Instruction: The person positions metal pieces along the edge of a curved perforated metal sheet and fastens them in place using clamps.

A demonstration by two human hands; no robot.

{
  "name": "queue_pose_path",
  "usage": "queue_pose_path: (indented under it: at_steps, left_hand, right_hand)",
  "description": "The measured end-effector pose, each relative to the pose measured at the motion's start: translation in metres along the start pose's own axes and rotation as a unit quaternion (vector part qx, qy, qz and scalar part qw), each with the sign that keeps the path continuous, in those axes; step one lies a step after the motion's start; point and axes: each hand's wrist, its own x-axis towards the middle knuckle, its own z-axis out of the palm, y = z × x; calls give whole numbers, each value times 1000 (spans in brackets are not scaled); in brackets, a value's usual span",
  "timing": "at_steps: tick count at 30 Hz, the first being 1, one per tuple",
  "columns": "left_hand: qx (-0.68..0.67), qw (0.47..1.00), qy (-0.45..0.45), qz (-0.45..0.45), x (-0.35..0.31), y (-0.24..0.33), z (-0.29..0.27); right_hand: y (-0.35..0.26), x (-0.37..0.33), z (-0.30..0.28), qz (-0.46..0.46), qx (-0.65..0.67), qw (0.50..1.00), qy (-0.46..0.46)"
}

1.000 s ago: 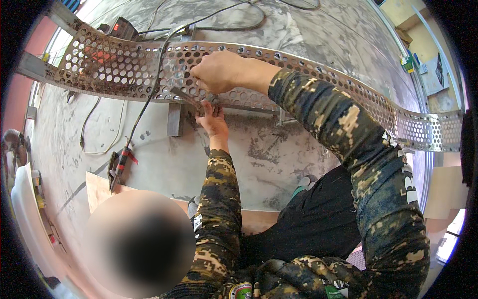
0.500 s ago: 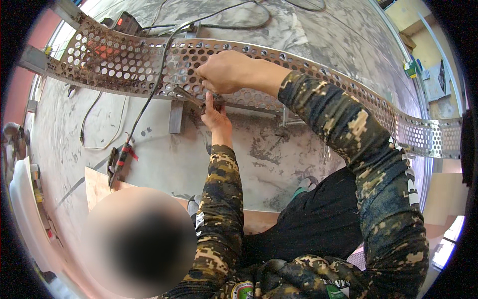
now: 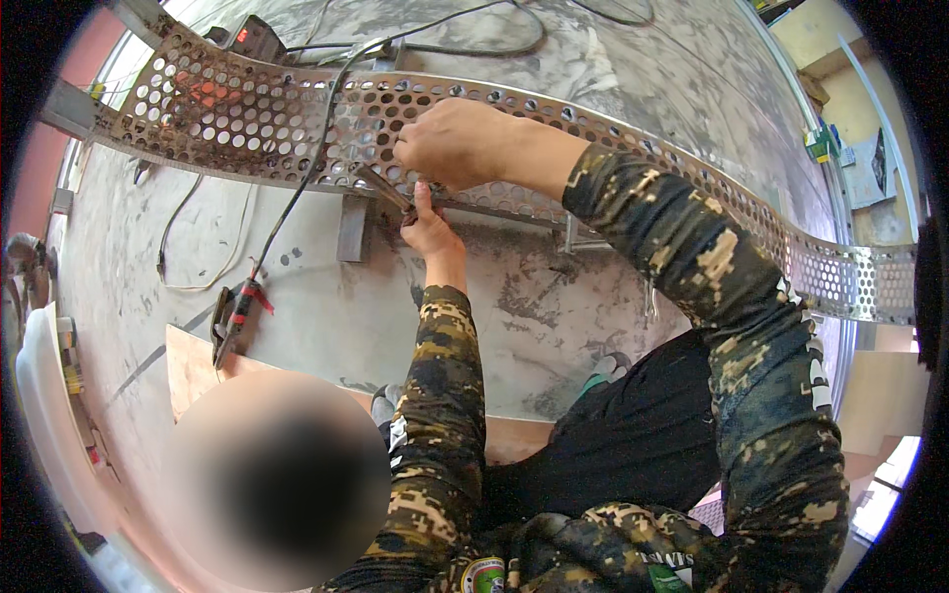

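A long strip of perforated metal sheet (image 3: 237, 119), scorched brown at its left part, runs across the upper view. My left hand (image 3: 435, 234) is closed at the strip's near edge, thumb pointing up. From its grip a slim, plier-like metal tool (image 3: 381, 186) sticks out toward the upper left; its exact kind is unclear. Just above, my right hand (image 3: 453, 144) is closed over the sheet with fingers curled downward. Its fingertips are hidden, and so is whatever they hold. The two hands are close together.
A black cable (image 3: 331, 114) crosses over the strip down to a welding electrode holder (image 3: 237, 316) with red tape, at the lower left. Beyond the strip stands a dark box with a red display (image 3: 255, 40). A grey metal leg (image 3: 352, 229) supports the strip. A blurred patch covers the lower left.
Both hands stay at almost the same spot on the strip, shifted slightly right in view. The tool in my left hand tilts a little more steeply.
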Motion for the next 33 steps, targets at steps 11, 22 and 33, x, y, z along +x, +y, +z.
queue_pose_path:
  at_steps: [11, 22, 33]
  left_hand:
    - [-4, 999, -19, 32, -4, 1, -1]
    - [39, 998, 0, 41, -1, -10, -2]
    - [-37, 998, -7, 57, -12, 2, 8]
  right_hand:
    - [-13, 10, -9, 97, -9, 995, -11]
    - [-22, 6, 3, 218, 46, 975, -17]
    - [2, 20, 43, 176, 438, 876, 102]
